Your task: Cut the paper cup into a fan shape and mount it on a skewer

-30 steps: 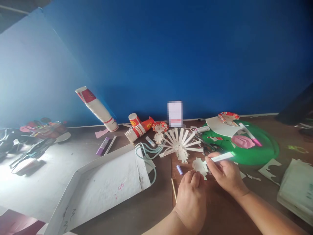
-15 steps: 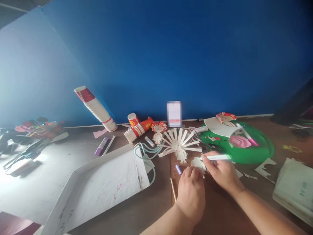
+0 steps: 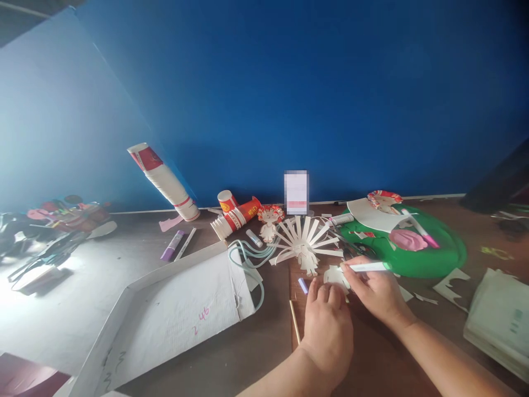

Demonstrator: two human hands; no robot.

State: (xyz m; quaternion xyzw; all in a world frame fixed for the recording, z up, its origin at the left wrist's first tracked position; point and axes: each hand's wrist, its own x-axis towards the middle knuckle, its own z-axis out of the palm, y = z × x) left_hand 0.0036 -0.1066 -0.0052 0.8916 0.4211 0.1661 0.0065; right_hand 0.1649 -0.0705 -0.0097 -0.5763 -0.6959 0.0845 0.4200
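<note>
My right hand (image 3: 379, 292) is closed around a white marker (image 3: 367, 267) with a green end, its tip at the upper right edge of a small white paper cutout (image 3: 334, 274). My left hand (image 3: 327, 328) has its fingers curled and its fingertips on the lower part of that cutout, against the table. Part of the cutout is hidden by the fingers. A purple marker cap (image 3: 303, 285) lies left of the left hand, with a thin wooden stick (image 3: 295, 322) below it. Just beyond is a paper figure (image 3: 308, 259) with a fan of white strips.
A lion-like paper figure (image 3: 270, 220) leans near red and white paper cups (image 3: 236, 216). A white box lid (image 3: 173, 317) lies left. On the right are a green round sheet (image 3: 438, 256), a pink marker (image 3: 420, 229), paper scraps (image 3: 452, 286) and a white stack (image 3: 500, 320).
My left hand has shifted slightly to the right and its fingers have moved a little on the cutout. The right hand keeps the marker at nearly the same spot.
</note>
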